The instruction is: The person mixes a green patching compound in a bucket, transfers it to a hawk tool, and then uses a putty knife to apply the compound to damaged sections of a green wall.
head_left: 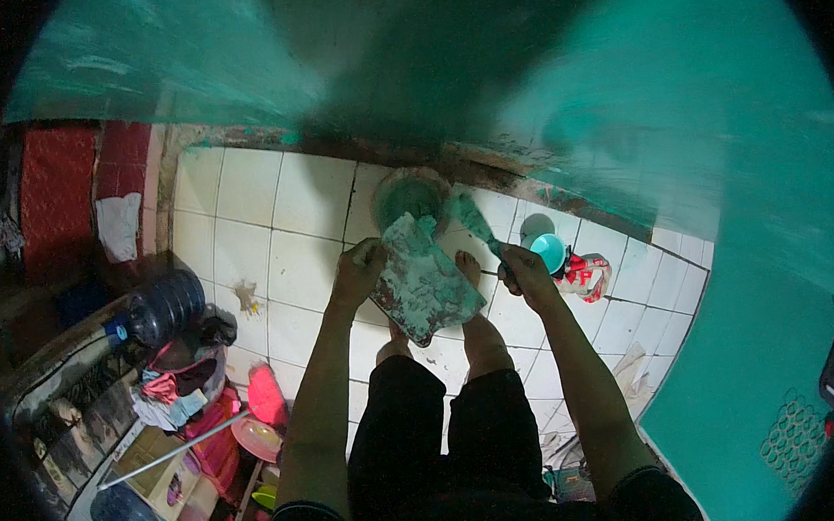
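Observation:
My left hand [357, 271] is closed on the left edge of a flat board [421, 331], held out in front of my legs. Pale, greenish-white wet plaster [422, 265] is spread over most of its top. To the right, my right hand [528, 272] grips the dark handle of a trowel [472, 216], its smeared blade pointing up and left, apart from the board. Below and beyond the board a round bucket [411, 178] stands on the floor by the wall, its inside greenish; the board hides its near part.
A green wall [616, 90] rises ahead and on the right. A turquoise container [549, 252] and a red-and-white bag [588, 276] lie right of my feet on the white tiles [295, 267]. At left are a large water bottle [167, 305], clothes [174, 391] and a pink basin [257, 439].

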`<state>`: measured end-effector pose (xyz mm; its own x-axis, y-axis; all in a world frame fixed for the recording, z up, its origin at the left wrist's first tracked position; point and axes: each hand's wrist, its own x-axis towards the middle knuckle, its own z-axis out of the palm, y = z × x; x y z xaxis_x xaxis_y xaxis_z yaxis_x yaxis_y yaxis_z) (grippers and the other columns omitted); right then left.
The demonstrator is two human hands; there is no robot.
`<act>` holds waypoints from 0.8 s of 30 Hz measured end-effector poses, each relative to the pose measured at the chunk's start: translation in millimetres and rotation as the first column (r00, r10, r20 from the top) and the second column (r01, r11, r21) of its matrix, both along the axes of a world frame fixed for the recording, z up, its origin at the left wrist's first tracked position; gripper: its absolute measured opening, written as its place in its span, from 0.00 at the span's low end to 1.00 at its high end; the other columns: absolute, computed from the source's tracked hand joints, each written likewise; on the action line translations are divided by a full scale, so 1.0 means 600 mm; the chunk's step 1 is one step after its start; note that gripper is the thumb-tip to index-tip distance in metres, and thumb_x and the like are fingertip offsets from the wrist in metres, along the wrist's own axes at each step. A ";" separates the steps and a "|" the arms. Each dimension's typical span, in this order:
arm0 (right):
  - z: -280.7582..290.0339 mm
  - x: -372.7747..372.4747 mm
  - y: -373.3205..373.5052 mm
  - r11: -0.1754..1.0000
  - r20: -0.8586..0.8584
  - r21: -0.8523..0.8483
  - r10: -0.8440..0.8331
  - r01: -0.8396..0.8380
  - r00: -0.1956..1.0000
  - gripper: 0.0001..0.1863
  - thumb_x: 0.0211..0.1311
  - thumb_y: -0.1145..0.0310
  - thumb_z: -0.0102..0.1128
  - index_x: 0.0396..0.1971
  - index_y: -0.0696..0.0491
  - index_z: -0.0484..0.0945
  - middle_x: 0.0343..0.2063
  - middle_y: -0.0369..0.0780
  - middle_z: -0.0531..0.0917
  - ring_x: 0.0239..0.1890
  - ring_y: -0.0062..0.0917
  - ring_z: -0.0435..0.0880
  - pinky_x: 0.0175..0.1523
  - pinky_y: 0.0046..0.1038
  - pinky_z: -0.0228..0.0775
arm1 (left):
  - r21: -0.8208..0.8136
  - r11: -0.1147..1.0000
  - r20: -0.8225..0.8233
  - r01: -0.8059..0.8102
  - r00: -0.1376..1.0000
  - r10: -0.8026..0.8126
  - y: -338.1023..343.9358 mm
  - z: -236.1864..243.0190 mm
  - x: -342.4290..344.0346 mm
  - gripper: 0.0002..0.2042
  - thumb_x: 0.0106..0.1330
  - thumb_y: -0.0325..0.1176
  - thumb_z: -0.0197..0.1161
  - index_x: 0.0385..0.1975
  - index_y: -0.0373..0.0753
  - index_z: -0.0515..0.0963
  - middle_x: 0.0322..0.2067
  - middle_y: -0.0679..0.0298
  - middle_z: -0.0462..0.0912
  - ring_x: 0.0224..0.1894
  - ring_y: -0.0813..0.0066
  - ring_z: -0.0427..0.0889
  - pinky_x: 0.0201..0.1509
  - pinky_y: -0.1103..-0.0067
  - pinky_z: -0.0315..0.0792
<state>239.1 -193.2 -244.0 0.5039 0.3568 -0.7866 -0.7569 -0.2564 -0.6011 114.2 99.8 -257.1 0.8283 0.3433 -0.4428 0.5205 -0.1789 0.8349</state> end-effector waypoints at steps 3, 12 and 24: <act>-0.005 0.006 0.001 0.996 -0.131 0.080 0.052 -0.042 0.990 0.13 0.65 0.59 0.52 0.35 0.54 0.74 0.15 0.32 0.72 0.11 0.12 0.60 0.15 0.16 0.46 | 0.026 0.994 0.070 0.102 0.992 -0.104 0.011 0.040 0.023 0.12 0.64 0.34 0.54 0.38 0.31 0.76 0.25 0.62 0.80 0.29 0.81 0.74 0.35 0.80 0.70; 0.071 -0.013 -0.008 0.990 -0.141 0.144 0.026 -0.005 0.990 0.14 0.65 0.58 0.52 0.36 0.55 0.75 0.13 0.31 0.69 0.09 0.11 0.57 0.14 0.16 0.45 | 0.044 0.954 -0.006 0.297 0.955 -0.297 0.044 0.122 0.056 0.12 0.63 0.35 0.55 0.38 0.32 0.77 0.26 0.59 0.80 0.30 0.78 0.75 0.38 0.78 0.71; 0.202 -0.031 -0.018 0.997 0.107 0.031 0.063 -0.067 0.992 0.17 0.64 0.55 0.53 0.37 0.54 0.77 0.15 0.31 0.72 0.13 0.11 0.63 0.16 0.17 0.51 | 0.365 0.838 -0.068 0.407 0.909 -0.412 0.012 0.248 0.098 0.15 0.59 0.39 0.57 0.36 0.33 0.77 0.30 0.49 0.81 0.35 0.52 0.80 0.41 0.65 0.72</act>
